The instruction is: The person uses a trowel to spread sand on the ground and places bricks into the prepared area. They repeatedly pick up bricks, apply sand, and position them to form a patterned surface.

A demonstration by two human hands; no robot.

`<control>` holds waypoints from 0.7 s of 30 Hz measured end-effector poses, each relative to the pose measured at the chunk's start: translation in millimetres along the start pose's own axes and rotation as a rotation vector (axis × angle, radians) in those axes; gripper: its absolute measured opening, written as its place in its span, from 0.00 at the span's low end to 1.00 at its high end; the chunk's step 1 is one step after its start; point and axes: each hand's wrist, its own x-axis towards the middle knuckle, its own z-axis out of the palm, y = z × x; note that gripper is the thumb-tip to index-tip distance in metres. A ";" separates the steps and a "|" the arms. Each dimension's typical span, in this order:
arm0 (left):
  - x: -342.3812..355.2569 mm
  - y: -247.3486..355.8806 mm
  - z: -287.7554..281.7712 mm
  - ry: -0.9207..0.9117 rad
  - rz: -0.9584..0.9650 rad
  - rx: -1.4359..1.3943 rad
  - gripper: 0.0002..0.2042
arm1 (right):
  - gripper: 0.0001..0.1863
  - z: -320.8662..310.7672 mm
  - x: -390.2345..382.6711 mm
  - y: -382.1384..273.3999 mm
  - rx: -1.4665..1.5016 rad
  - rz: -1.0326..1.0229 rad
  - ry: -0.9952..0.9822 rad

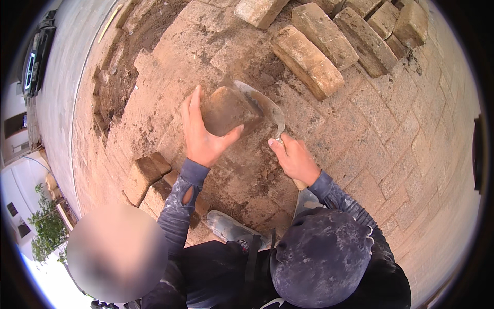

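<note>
Near the middle of the head view my left hand (206, 139) grips a dusty, grey-brown paving brick (226, 108), fingers along its left side and thumb on its lower part. My right hand (299, 160) is closed round the wooden handle of a trowel (270, 110). The curved metal blade lies along the upper right side of that brick, against it or very close to it. Loose dark soil and grit are scattered on the paving (373, 131) around them.
A row of loose bricks (321, 38) lies across the top. More bricks (146, 177) are stacked at lower left beside my boots (229, 226). A dug soil strip (113, 77) runs along the upper left, with a road, parked vehicle (36, 56) and plant (46, 226) beyond.
</note>
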 end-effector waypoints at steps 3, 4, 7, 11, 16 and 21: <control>-26.8 -3.9 32.0 0.443 -0.063 -0.218 0.42 | 0.21 -6.5 2.2 2.8 -0.080 -0.013 0.121; -39.2 -9.8 36.7 0.276 -0.252 -0.367 0.41 | 0.21 -10.4 0.1 2.0 -0.020 -0.027 0.059; -63.5 -29.3 62.0 -0.078 -0.586 -0.684 0.37 | 0.19 -27.2 -9.6 -8.2 -0.034 -0.095 0.050; -82.0 -41.5 88.1 -0.125 -0.681 -0.918 0.37 | 0.22 -41.1 -35.7 -39.8 -0.445 -0.453 0.062; -99.7 -53.7 134.2 -0.180 -0.827 -1.930 0.40 | 0.21 -44.7 -29.0 -73.3 -0.716 -0.452 -0.053; -98.8 -76.3 176.3 -0.064 -0.770 -1.917 0.30 | 0.21 -45.5 -27.2 -64.4 -0.788 -0.407 -0.002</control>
